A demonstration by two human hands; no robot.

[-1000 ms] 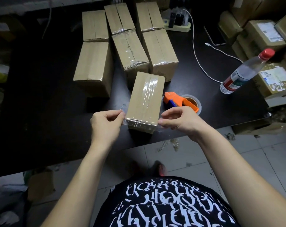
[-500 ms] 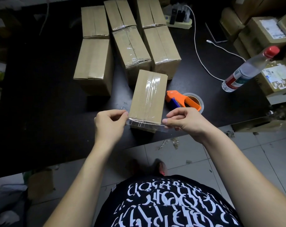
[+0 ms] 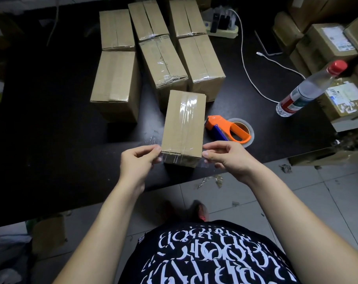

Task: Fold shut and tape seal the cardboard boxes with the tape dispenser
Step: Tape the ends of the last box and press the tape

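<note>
A closed cardboard box [image 3: 183, 124] stands near the front edge of the black table [image 3: 51, 140], with clear tape running along its top seam. Across its near end stretches a clear tape strip [image 3: 181, 158]. My left hand [image 3: 139, 160] pinches the strip's left end beside the box's near left corner. My right hand [image 3: 227, 156] pinches its right end at the near right corner. The orange tape dispenser [image 3: 228, 129] with its roll lies on the table just right of the box, untouched.
Several taped boxes [image 3: 163, 62] stand in rows behind. A clear bottle with a red cap [image 3: 309, 89] stands at the right, a white cable [image 3: 245, 64] and power strip [image 3: 221, 27] behind. Labelled cartons [image 3: 327, 42] are stacked at right. Tape scraps litter the tiled floor.
Both hands have stayed at the box's near corners holding the strip; the strip now lies lower over the near end face. The view has shifted slightly.
</note>
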